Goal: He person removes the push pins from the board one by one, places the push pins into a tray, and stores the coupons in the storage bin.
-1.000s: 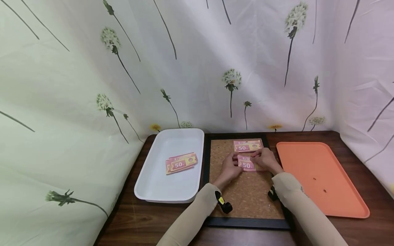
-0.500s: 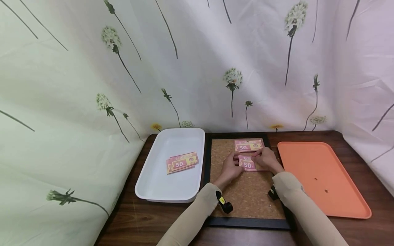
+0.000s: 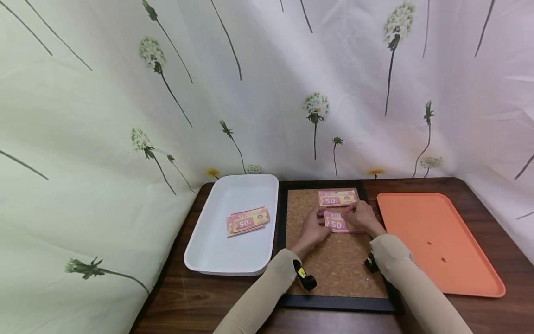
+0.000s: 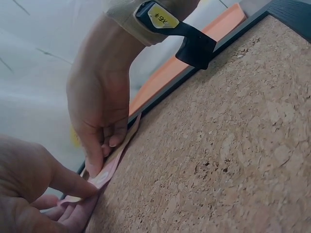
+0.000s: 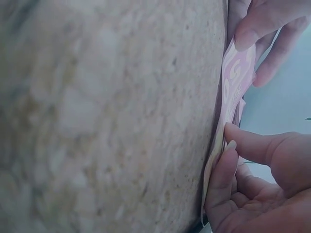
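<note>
A pink-and-yellow coupon (image 3: 336, 225) printed with 50 lies against the cork board (image 3: 333, 264), just below a similar coupon (image 3: 337, 198) with a small tack near its top edge. My left hand (image 3: 314, 228) pinches the lower coupon's left end, thumb on its face and fingers behind. In the left wrist view the coupon (image 4: 114, 167) bows slightly off the cork. My right hand (image 3: 362, 218) brings thumb and forefinger together at the upper middle of the same coupon. A tiny dark sliver, like a tack, shows between those fingertips in the right wrist view; I cannot tell its kind.
Left of the board stands a white tub (image 3: 208, 253) with several overlapping coupons (image 3: 249, 220) inside. At the right, an orange tray (image 3: 467, 273) bears two small tacks (image 3: 444, 260). The board's black frame (image 3: 333, 304) rests on a dark wooden table (image 3: 171, 301). A flowered curtain (image 3: 267, 93) hangs behind.
Both hands stay in place at the lower coupon. The head view shifts very slightly; no object visibly moves on the table.
</note>
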